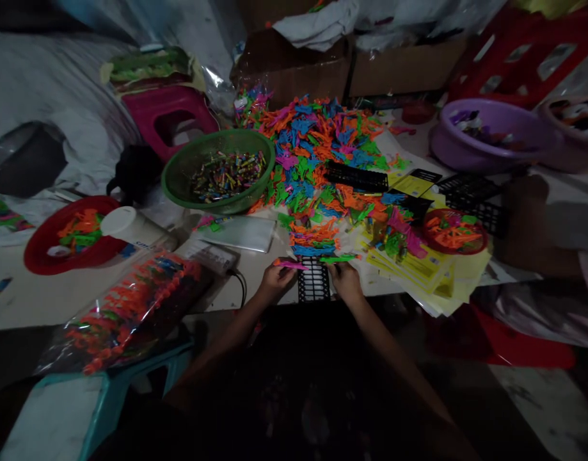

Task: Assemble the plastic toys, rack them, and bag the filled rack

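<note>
Gripped a pink plastic piece (292, 264) in the left hand (277, 279) and a green plastic piece (339, 258) in the right hand (346, 280), with each hand closed around its piece. Held both beside a black grid tray (313, 285) at the near edge of the table (377, 279); could not tell whether touching it. Saw orange and blue pieces (315, 238) just beyond, a mixed heap (317, 137) farther off.

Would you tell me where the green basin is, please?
In the head view, the green basin stands left of centre, beyond the left hand, beside the heap of plastic pieces, in front of the pink stool.
</note>
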{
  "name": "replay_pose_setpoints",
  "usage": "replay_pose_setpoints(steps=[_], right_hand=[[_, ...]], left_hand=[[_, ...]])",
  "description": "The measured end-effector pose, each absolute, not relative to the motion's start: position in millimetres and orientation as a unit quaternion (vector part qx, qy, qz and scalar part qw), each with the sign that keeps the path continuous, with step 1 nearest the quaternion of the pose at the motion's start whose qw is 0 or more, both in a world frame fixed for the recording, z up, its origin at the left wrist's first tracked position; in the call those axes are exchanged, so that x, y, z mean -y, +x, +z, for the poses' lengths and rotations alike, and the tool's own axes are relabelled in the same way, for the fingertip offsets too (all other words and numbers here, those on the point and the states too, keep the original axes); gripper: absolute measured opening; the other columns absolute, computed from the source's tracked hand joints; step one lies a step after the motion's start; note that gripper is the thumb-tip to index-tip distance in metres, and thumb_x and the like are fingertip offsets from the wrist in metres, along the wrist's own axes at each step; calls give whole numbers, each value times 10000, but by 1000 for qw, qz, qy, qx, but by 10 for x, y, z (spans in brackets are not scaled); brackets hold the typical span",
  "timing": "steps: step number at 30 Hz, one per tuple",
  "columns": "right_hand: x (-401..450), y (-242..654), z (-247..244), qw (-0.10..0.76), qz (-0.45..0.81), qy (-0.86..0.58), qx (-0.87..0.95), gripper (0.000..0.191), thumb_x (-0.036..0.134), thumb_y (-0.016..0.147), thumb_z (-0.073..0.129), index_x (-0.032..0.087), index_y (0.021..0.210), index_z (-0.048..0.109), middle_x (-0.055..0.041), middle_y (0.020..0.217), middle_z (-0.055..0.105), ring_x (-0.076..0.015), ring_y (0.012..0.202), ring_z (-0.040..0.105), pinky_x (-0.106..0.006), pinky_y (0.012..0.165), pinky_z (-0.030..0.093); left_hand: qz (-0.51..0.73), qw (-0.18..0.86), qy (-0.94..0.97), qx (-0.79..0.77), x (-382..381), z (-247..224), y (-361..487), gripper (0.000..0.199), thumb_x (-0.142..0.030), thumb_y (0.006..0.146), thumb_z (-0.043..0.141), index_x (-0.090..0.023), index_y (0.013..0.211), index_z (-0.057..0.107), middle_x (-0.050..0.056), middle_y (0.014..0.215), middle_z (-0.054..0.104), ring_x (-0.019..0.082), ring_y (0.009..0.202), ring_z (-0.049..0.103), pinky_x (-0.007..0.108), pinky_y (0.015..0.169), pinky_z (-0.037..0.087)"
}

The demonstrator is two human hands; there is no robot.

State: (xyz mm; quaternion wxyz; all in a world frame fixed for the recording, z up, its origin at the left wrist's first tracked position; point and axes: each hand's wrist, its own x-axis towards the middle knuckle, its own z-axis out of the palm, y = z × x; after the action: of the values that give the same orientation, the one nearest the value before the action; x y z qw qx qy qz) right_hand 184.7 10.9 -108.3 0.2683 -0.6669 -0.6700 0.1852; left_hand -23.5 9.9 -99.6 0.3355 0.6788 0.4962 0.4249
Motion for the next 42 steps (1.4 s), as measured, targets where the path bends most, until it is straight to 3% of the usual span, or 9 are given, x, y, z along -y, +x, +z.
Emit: replay_pose_setpoints(steps=[4,9,18,27,42], right_hand=[[-93,1789,-997,225,162,-685,673,277,322,834,407,142,875,613,-115,883,666,-204,838,612,-285,740,443],[-82,1756,-996,199,145,-695,676,322,348,851,386,116,859,608,-134,852,660,-206,801,609,-282,708,437],[-119,1768,-1055,227,141,-682,681,327,382,851,382,138,829,598,-112,824,662,-189,762,608,-270,678,438],[-117,1727,-1013,215,133,-696,672,314,368,839,413,136,856,623,-113,825,671,-191,741,618,-258,637,431],[-108,1631,-931,186,99,-727,654,335,355,835,395,124,805,635,-127,762,669,-202,700,626,-258,593,407]], left_hand=[[398,256,710,-522,-187,-1110,-152,155,-233,746,544,-168,858,630,74,901,654,163,865,602,290,800,472],[419,276,631,-592,-172,-1128,-64,146,-283,724,589,-163,804,609,40,777,671,141,725,633,252,709,502],[427,318,592,-605,-193,-1064,11,106,-258,690,622,-158,724,613,40,728,685,152,690,650,261,692,517],[389,253,603,-650,-234,-1028,53,82,-256,681,624,-180,712,620,20,718,689,143,670,646,248,665,511],[412,339,599,-597,-264,-1188,-47,203,-319,704,600,-152,810,643,55,786,694,153,717,644,271,704,512]])
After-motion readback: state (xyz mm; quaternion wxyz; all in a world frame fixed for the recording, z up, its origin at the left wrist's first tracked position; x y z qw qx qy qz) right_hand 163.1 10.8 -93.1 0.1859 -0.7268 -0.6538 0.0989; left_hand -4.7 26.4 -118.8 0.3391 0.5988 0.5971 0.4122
